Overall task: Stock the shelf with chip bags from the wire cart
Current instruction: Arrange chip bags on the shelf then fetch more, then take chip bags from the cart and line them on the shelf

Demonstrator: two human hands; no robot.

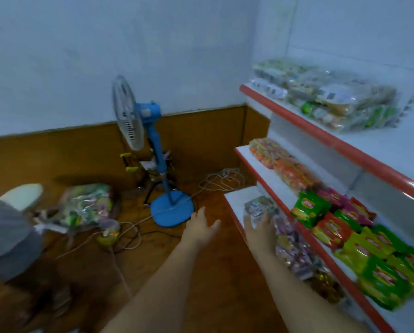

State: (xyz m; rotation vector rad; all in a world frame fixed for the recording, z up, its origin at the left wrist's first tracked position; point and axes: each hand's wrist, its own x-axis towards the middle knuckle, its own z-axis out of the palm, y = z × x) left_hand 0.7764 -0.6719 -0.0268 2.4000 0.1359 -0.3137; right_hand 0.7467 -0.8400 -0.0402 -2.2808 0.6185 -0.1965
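A white shelf unit with red edges (297,121) stands at the right. Its lowest tier (234,198) carries a pale snack bag (258,206) at the left end. My right hand (258,224) rests on that bag, fingers spread over it. My left hand (202,223) hovers open over the floor just left of the shelf, holding nothing. Green and red chip bags (345,227) lie on the middle tier. Purple bags (294,251) fill the lowest tier behind my right arm. A pile of bagged snacks (88,205) sits at the left; the frame is blurred.
A blue standing fan (153,150) stands on the wooden floor by the wall, with tangled cables (220,181) around its base. A person in grey (6,236) is at the left edge. Clear-packed goods (326,97) fill the top tier and orange packs (282,164) the tier below.
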